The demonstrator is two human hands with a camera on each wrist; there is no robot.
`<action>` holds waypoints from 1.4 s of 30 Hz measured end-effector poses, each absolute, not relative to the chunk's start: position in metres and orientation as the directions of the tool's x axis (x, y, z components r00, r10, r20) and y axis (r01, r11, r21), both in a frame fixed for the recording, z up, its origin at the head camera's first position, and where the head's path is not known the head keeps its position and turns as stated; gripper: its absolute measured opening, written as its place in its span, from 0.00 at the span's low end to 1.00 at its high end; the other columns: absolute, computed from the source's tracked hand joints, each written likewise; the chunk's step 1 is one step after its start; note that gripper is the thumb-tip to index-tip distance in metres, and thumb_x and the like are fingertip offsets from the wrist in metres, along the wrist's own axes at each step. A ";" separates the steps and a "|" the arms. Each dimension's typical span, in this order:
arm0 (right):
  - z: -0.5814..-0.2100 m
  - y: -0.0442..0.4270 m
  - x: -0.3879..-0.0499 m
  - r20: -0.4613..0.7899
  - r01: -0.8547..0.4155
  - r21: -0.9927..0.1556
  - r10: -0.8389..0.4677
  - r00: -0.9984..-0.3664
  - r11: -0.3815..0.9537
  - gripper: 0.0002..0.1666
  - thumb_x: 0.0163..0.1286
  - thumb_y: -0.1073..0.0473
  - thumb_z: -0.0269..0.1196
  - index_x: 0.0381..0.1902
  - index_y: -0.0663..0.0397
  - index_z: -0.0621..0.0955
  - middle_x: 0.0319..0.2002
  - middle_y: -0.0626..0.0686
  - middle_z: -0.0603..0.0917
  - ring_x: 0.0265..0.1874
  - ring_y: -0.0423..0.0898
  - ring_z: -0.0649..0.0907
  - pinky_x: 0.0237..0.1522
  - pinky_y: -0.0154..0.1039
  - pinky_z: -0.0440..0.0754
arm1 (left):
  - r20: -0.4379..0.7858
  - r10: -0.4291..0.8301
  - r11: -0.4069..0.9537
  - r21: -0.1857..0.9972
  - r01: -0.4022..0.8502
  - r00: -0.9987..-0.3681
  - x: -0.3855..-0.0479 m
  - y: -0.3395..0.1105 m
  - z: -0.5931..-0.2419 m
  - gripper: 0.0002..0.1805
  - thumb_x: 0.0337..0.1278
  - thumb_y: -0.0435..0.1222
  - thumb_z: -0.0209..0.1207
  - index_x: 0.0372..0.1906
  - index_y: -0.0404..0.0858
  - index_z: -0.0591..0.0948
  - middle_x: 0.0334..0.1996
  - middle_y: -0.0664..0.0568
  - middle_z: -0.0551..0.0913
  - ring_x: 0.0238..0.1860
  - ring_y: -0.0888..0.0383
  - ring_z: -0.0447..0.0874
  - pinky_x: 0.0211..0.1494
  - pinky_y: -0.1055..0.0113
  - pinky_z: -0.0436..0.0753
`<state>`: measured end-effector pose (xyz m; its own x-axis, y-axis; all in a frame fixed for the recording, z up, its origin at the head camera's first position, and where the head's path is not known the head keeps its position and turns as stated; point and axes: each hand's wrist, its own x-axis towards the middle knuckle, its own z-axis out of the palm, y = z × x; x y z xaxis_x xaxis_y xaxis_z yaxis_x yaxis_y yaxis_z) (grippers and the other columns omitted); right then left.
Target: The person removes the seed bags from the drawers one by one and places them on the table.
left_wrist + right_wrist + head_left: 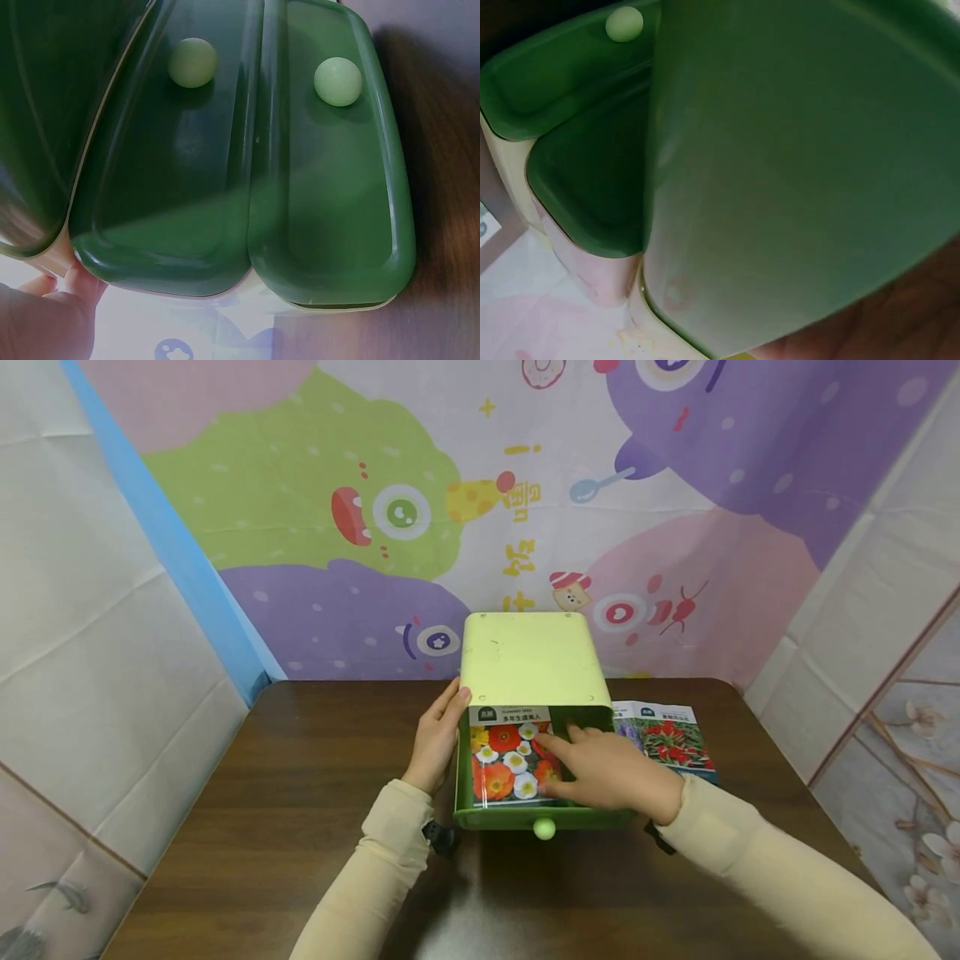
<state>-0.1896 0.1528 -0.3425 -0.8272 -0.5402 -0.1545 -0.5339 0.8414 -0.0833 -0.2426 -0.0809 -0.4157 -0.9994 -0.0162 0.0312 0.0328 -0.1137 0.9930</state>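
Note:
A small cabinet (532, 656) with a pale yellow-green shell stands on the table, its green top drawer (498, 819) pulled out. Inside that drawer lies a flower seed packet (513, 760) printed with red, orange and white blooms. My left hand (437, 739) rests against the cabinet's left side, near the front edge of the top. My right hand (611, 768) reaches into the drawer from the right, its spread fingers at the packet's right edge. The left wrist view shows two lower drawers (330, 187) pushed in, each with a round knob.
More seed packets (671, 739), one showing red flowers, lie on the brown table (315, 827) to the right of the cabinet. Behind the table hangs a cartoon-printed cloth (300, 510). Pale curtains (97, 577) flank both sides.

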 end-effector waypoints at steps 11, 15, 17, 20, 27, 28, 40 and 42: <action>-0.347 0.151 -0.196 -0.174 -0.536 -0.142 -0.554 -0.814 0.832 0.43 0.69 0.34 0.58 0.75 0.47 0.64 0.70 0.72 0.64 0.70 0.70 0.64 0.68 0.66 0.63 | 0.048 -0.016 -0.091 0.995 0.050 -0.999 -0.242 -0.082 -0.416 0.34 0.63 0.60 0.56 0.72 0.55 0.67 0.73 0.56 0.65 0.73 0.55 0.61 0.73 0.51 0.67; -0.349 0.152 -0.196 -0.164 -0.538 -0.160 -0.560 -0.812 0.827 0.43 0.70 0.36 0.58 0.75 0.49 0.64 0.70 0.72 0.63 0.71 0.70 0.63 0.69 0.65 0.61 | 0.056 -0.013 -0.090 0.994 0.057 -0.998 -0.241 -0.082 -0.415 0.34 0.64 0.60 0.55 0.72 0.54 0.67 0.73 0.56 0.65 0.73 0.54 0.61 0.73 0.50 0.67; -0.350 0.152 -0.197 -0.154 -0.544 -0.182 -0.570 -0.807 0.819 0.43 0.70 0.37 0.58 0.75 0.49 0.63 0.71 0.72 0.62 0.71 0.69 0.62 0.70 0.64 0.61 | 0.057 -0.011 -0.097 0.994 0.058 -0.998 -0.241 -0.081 -0.414 0.34 0.65 0.59 0.55 0.73 0.54 0.67 0.73 0.56 0.65 0.72 0.54 0.63 0.72 0.51 0.68; -0.352 0.151 -0.197 -0.142 -0.546 -0.230 -0.583 -0.800 0.806 0.44 0.70 0.38 0.59 0.76 0.50 0.62 0.72 0.71 0.61 0.72 0.68 0.61 0.70 0.63 0.62 | 0.047 -0.010 -0.116 0.992 0.048 -0.999 -0.241 -0.081 -0.415 0.34 0.65 0.58 0.55 0.72 0.54 0.67 0.71 0.55 0.68 0.68 0.53 0.69 0.68 0.52 0.72; -0.355 0.151 -0.199 -0.119 -0.507 -0.371 -0.581 -0.805 0.778 0.44 0.70 0.40 0.61 0.77 0.49 0.60 0.74 0.67 0.58 0.73 0.66 0.60 0.70 0.63 0.62 | 0.037 -0.012 -0.128 0.991 0.039 -0.999 -0.241 -0.080 -0.415 0.34 0.64 0.59 0.56 0.72 0.54 0.67 0.69 0.54 0.71 0.64 0.53 0.74 0.65 0.54 0.75; -0.355 0.151 -0.199 -0.113 -0.501 -0.392 -0.581 -0.806 0.771 0.44 0.70 0.41 0.61 0.76 0.49 0.60 0.74 0.66 0.59 0.73 0.65 0.60 0.69 0.63 0.64 | 0.040 -0.013 -0.124 0.991 0.041 -0.999 -0.241 -0.080 -0.415 0.34 0.64 0.59 0.56 0.72 0.54 0.67 0.70 0.54 0.70 0.65 0.53 0.73 0.66 0.54 0.75; -0.356 0.151 -0.197 -0.049 -0.322 -0.672 -0.474 -0.879 0.667 0.37 0.73 0.48 0.59 0.75 0.53 0.63 0.72 0.60 0.67 0.61 0.61 0.77 0.59 0.59 0.76 | 0.038 -0.011 -0.107 0.994 0.039 -0.999 -0.242 -0.081 -0.415 0.34 0.64 0.59 0.55 0.72 0.54 0.67 0.69 0.53 0.71 0.63 0.52 0.74 0.64 0.54 0.76; -0.356 0.152 -0.197 -0.050 -0.277 -0.729 -0.452 -0.891 0.626 0.36 0.74 0.50 0.59 0.74 0.55 0.63 0.71 0.62 0.68 0.59 0.62 0.78 0.57 0.57 0.78 | 0.036 -0.011 -0.104 0.994 0.037 -0.999 -0.242 -0.081 -0.415 0.34 0.65 0.59 0.55 0.72 0.55 0.67 0.69 0.53 0.71 0.62 0.52 0.75 0.63 0.55 0.76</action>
<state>-0.1972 0.1515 -0.3557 -0.8906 -0.4521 -0.0499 -0.2771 0.6263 -0.7286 -0.2416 -0.0814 -0.4151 -0.9993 -0.0107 0.0365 0.0374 -0.1035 0.9939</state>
